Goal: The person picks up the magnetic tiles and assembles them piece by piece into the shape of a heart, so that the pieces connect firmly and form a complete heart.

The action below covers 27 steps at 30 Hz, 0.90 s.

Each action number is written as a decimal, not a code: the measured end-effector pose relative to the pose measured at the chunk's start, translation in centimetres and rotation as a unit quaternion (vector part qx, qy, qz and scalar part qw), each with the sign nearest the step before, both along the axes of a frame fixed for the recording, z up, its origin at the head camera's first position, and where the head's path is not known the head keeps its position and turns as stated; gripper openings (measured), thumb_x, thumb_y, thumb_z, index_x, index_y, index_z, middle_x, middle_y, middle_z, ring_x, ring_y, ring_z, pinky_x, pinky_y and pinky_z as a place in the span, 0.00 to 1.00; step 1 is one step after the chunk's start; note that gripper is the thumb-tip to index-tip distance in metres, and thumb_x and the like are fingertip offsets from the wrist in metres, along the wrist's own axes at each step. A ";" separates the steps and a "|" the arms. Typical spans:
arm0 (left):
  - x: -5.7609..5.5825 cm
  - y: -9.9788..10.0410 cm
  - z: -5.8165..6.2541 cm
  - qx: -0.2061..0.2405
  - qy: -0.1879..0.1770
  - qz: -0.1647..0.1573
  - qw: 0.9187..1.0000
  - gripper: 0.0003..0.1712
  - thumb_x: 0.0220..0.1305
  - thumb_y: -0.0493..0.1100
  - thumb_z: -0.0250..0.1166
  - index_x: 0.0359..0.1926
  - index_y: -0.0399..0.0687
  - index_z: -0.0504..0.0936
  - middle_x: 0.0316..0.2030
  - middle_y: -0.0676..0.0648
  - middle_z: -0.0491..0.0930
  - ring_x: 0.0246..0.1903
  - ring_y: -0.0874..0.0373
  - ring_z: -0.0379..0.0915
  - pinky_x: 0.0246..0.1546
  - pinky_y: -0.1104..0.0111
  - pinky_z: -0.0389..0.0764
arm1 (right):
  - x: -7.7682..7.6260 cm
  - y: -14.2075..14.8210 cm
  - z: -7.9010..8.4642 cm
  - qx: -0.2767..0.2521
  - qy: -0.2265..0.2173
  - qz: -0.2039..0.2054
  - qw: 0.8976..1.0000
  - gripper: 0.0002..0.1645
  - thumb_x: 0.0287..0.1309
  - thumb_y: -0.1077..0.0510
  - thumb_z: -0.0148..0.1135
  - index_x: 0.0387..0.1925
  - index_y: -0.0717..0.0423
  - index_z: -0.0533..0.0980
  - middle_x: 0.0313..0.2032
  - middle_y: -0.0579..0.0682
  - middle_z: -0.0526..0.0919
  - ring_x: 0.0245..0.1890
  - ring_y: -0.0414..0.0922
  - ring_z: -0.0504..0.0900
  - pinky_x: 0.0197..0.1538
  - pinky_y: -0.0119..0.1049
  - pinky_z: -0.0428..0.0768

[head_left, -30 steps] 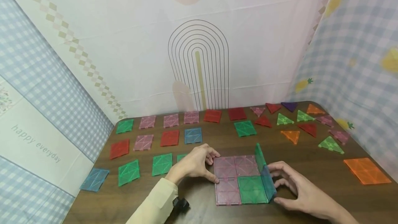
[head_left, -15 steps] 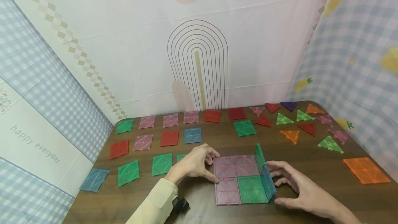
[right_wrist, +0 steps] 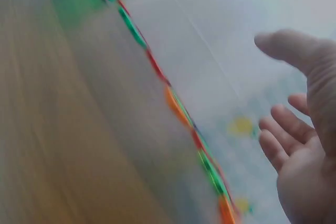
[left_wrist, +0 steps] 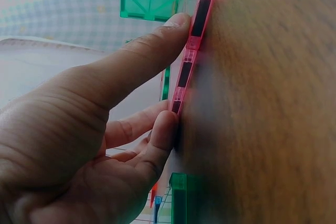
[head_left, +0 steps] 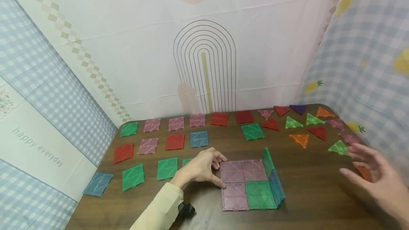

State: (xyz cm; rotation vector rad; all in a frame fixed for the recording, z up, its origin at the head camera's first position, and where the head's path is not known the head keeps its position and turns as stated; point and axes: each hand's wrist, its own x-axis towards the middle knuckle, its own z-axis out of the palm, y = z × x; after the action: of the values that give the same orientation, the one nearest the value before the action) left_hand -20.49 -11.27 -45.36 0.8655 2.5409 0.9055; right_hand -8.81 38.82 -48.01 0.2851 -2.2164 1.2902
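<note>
Three pink translucent square tiles (head_left: 231, 171) and a green square tile (head_left: 260, 195) lie flat, joined as a larger square. Along their right side stand an upright green tile (head_left: 267, 161) and, nearer, an upright blue tile (head_left: 276, 188). My left hand (head_left: 202, 166) rests at the pink tiles' left edge; in the left wrist view, thumb and fingers touch the pink edge (left_wrist: 202, 11) at separate spots. My right hand (head_left: 380, 178) hovers at the far right with fingers spread, holding nothing. It mostly hides an orange square tile (head_left: 363, 170) beyond it.
Loose square tiles, such as a red tile (head_left: 174, 141) and a blue tile (head_left: 199, 139), lie in rows at left and back. Several triangles, including an orange triangle (head_left: 299, 140), lie at back right. A printed cloth (head_left: 143, 63) hangs behind the brown table (head_left: 306, 201).
My right hand has left the upright blue tile and moved right, over the orange square. The green and blue tiles stay standing. My left hand has not moved.
</note>
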 end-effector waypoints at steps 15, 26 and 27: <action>0.0 -0.1 -0.1 -0.007 0.003 0.003 1.000 0.44 0.44 0.53 0.95 0.62 0.49 0.87 0.49 0.54 0.78 0.44 0.68 0.79 0.53 0.71 0.84 | 0.4 7.5 -4.2 0.103 -0.160 -0.238 0.953 0.58 0.65 0.52 0.82 0.83 0.72 0.60 0.75 0.79 0.68 0.58 0.29 0.69 0.59 0.16 0.58; 0.1 0.0 0.1 -0.013 0.001 0.001 1.000 0.44 0.44 0.53 0.95 0.62 0.50 0.86 0.49 0.54 0.78 0.44 0.67 0.79 0.53 0.71 0.84 | 0.9 7.8 -4.2 0.150 -0.188 -0.228 0.943 0.59 0.64 0.50 0.82 0.76 0.85 0.59 0.62 0.86 0.69 0.53 0.78 0.72 0.43 0.22 0.61; 0.1 0.0 0.0 -0.013 0.000 0.001 1.000 0.44 0.44 0.53 0.95 0.62 0.50 0.86 0.49 0.54 0.77 0.44 0.67 0.79 0.53 0.71 0.84 | 0.9 7.8 -4.1 0.151 -0.186 -0.229 0.944 0.59 0.61 0.50 0.84 0.74 0.85 0.61 0.60 0.86 0.71 0.50 0.68 0.77 0.40 0.22 0.61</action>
State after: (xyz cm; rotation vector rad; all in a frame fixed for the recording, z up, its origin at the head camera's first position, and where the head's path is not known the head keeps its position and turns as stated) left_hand -20.42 -11.23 -45.32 0.8553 2.5491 0.8715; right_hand -7.87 46.66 -52.13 -0.3794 -2.5887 0.7969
